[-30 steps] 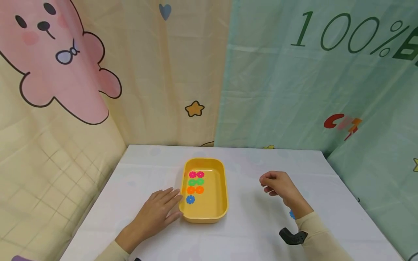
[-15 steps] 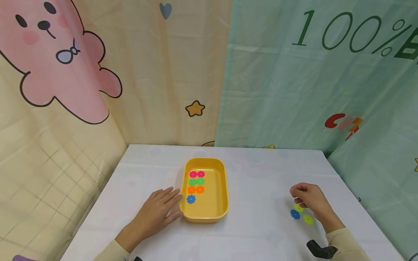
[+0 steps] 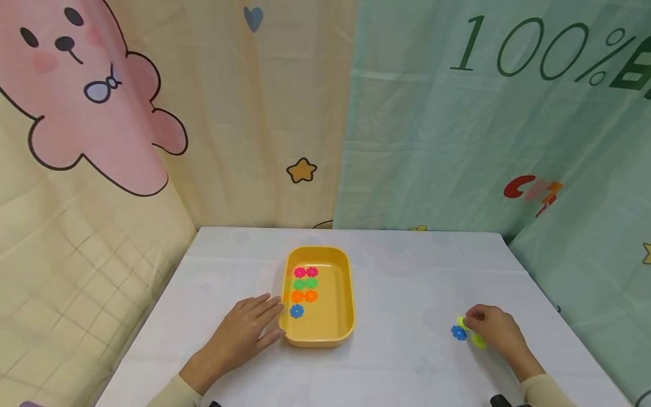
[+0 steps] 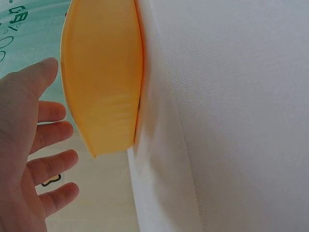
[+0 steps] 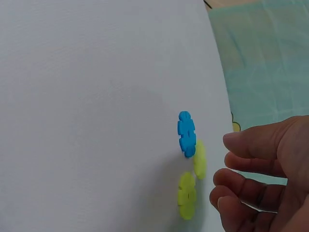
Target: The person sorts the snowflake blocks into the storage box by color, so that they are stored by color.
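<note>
At the left rim of the yellow tray [image 3: 325,333], my left hand [image 3: 243,330] rests with its fingers spread, fingertips right at the edge. The left wrist view shows this hand [image 4: 29,145] beside the tray's outer wall [image 4: 104,82]. My right hand [image 3: 500,333] is close over the loose flower-shaped plastic discs on the right. In the right wrist view its fingers [image 5: 241,186] are loosely bent with nothing between them. Beside it lie a blue disc [image 5: 187,134], a yellow-green disc [image 5: 187,195] and a second yellow-green disc [image 5: 200,162], partly behind the blue one.
Inside the tray, along its left side, lie pairs of pink discs [image 3: 300,272], green discs [image 3: 299,284] and orange discs [image 3: 297,296], with a single blue disc [image 3: 296,311] below. A white cloth [image 3: 396,362] covers the table. Printed curtains [image 3: 432,141] hang behind and beside it.
My right hand has moved right and then down, from the space right of the tray to the loose discs. The left hand has stayed at the tray.
</note>
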### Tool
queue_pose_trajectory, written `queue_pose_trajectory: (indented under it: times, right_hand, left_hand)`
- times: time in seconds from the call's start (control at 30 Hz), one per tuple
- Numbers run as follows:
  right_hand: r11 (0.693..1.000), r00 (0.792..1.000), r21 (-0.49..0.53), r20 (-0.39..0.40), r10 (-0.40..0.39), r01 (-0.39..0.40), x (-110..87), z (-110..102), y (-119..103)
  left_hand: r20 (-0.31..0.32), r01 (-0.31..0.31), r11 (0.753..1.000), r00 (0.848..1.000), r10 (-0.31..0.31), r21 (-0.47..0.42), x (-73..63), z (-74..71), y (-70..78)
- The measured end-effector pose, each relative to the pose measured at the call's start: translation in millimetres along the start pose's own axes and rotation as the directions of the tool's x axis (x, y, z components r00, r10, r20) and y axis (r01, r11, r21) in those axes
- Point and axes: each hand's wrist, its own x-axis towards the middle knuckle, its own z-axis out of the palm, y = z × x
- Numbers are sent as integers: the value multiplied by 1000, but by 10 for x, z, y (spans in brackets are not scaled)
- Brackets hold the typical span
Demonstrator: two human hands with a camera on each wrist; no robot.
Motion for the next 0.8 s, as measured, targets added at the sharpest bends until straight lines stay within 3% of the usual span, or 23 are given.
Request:
queue_pose_trajectory:
  times: [0.3,0.8]
  right_hand:
    - [989,997,-132,-14,-71,69,-103,114,-42]
    - [987,994,-132,-32,-101,96,-164,227,-123]
  left_hand:
    - [-3,-1,1000,1000,1,2,-13,1,-12]
    - [-32,-37,999,999,37,7,-29,22,-31]
